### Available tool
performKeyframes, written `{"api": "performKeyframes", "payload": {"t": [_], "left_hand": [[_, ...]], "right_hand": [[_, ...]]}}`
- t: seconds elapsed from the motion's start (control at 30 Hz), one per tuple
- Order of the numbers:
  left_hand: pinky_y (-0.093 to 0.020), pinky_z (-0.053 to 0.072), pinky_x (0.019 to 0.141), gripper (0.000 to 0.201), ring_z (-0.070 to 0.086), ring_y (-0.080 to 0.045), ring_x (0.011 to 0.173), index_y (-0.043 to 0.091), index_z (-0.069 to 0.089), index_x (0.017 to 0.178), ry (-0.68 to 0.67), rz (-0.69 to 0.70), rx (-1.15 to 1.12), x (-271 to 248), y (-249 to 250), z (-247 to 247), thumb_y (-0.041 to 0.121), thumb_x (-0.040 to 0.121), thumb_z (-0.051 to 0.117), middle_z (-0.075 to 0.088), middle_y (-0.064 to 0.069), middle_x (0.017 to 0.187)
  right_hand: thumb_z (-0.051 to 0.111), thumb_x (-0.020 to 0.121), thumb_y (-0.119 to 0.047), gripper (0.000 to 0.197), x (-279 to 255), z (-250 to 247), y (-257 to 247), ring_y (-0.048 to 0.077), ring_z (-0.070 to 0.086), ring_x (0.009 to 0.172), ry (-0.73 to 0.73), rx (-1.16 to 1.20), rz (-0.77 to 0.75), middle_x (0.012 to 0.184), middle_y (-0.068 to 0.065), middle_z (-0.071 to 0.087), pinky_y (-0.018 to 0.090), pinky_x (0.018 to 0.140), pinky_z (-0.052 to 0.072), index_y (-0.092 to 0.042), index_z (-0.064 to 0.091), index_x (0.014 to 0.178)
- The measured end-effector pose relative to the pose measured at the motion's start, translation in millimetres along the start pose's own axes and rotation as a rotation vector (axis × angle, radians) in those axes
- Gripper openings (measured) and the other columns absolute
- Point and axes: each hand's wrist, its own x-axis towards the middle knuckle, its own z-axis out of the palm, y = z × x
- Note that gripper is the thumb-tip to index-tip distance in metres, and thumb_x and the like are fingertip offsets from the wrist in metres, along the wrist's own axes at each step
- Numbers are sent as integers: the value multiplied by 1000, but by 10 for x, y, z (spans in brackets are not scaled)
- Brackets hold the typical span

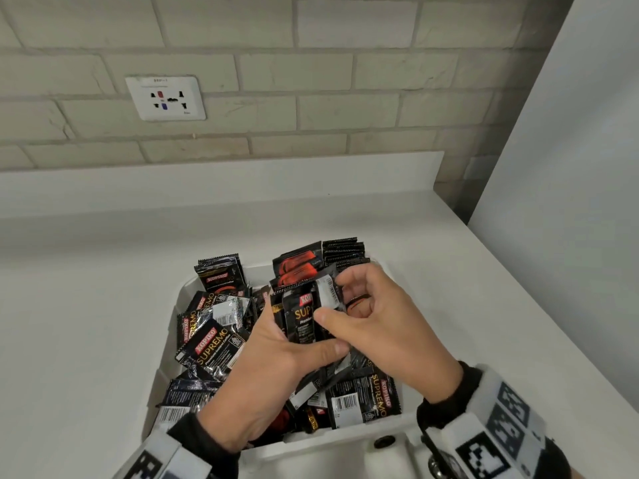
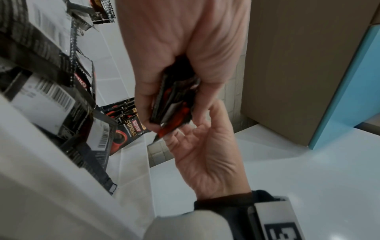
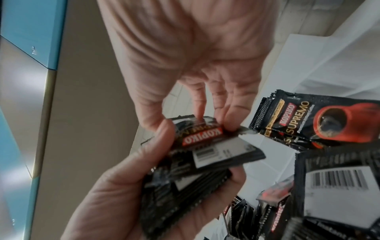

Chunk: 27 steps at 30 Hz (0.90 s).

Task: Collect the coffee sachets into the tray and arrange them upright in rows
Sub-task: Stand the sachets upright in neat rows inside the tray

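Note:
A white tray [image 1: 186, 292] on the counter holds a loose heap of black coffee sachets [image 1: 211, 344], most lying flat or leaning. Several sachets [image 1: 342, 252] stand upright in a row at the tray's far right corner, also seen as upright sachets [image 3: 304, 120]. Above the heap my left hand [image 1: 294, 347] grips a stack of sachets [image 1: 299, 319] between thumb and fingers. My right hand [image 1: 332, 299] pinches the top of that stack, thumb in front and fingers behind. In the right wrist view my right hand [image 3: 191, 125] nips the stack's [image 3: 207, 155] top edge.
The tray sits on a white counter [image 1: 86, 323] backed by a low white upstand and a brick wall with a socket [image 1: 166, 98]. A tall white panel [image 1: 570, 133] bounds the counter on the right. A blue cabinet edge [image 2: 349, 78] shows overhead.

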Motion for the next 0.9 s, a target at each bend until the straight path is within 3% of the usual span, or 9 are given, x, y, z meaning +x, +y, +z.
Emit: {"api": "performKeyframes", "payload": {"t": [0.17, 0.27, 0.37, 0.47, 0.6, 0.73, 0.8, 0.9], "left_hand": [[-25, 56, 66, 50, 71, -24, 81, 1, 62, 103, -23, -74, -54, 14, -6, -32, -10, 56, 74, 73, -14, 88], [-24, 56, 61, 45, 72, -22, 75, 6, 72, 87, -25, -76, -124, 2, 20, -50, -7, 45, 80, 74, -13, 82], [-23, 55, 62, 47, 72, -21, 77, 6, 66, 95, -27, -64, -58, -9, 35, -37, -10, 52, 77, 74, -11, 83], [-21, 55, 59, 44, 70, -16, 70, 5, 60, 97, -43, -84, -5, -16, 30, -31, -22, 61, 62, 73, -8, 76], [-26, 57, 57, 41, 69, -20, 65, 4, 62, 89, -47, -126, -44, -18, 38, -44, -26, 61, 58, 72, -12, 73], [-31, 58, 55, 36, 71, -26, 67, 1, 64, 84, 5, -169, -158, 22, 65, -75, -16, 53, 58, 73, -16, 76], [-30, 57, 52, 40, 71, -25, 65, 1, 60, 89, 43, -178, -188, 49, 72, -110, -16, 52, 57, 72, -14, 73], [-32, 58, 54, 47, 71, -26, 68, 1, 58, 96, 76, -189, -203, 76, 52, -154, -15, 52, 59, 72, -14, 77]], "right_hand": [[62, 76, -31, 31, -11, -21, 15, 1, 56, 68, 33, -58, -34, 92, -16, 59, 22, 75, 51, -33, 51, 105], [65, 74, -40, 47, -39, -21, 14, -3, 58, 84, -52, -114, -37, 100, -18, 59, 14, 79, 48, -38, 46, 116], [67, 74, -42, 57, -52, -26, 23, -3, 58, 91, -122, -122, -1, 107, -16, 56, 12, 79, 48, -38, 41, 124], [66, 78, -31, 51, -46, -32, 35, 5, 64, 86, -128, -157, 16, 106, -12, 60, 25, 79, 54, -35, 39, 122], [54, 83, -19, 39, -25, -82, 31, 8, 61, 70, -157, -178, 34, 96, -7, 63, 21, 65, 52, -33, 40, 116], [36, 95, -13, 24, 52, -199, 74, 20, 65, 72, -117, 103, 136, 89, 4, 67, 37, 70, 55, -20, 47, 114], [31, 97, -10, 24, 76, -259, 108, 21, 61, 64, -61, 350, 197, 85, 10, 68, 34, 60, 50, -14, 48, 114], [36, 97, -12, 14, 75, -337, 137, 23, 59, 56, -30, 632, 281, 80, 17, 69, 31, 52, 47, -14, 47, 106]]}}
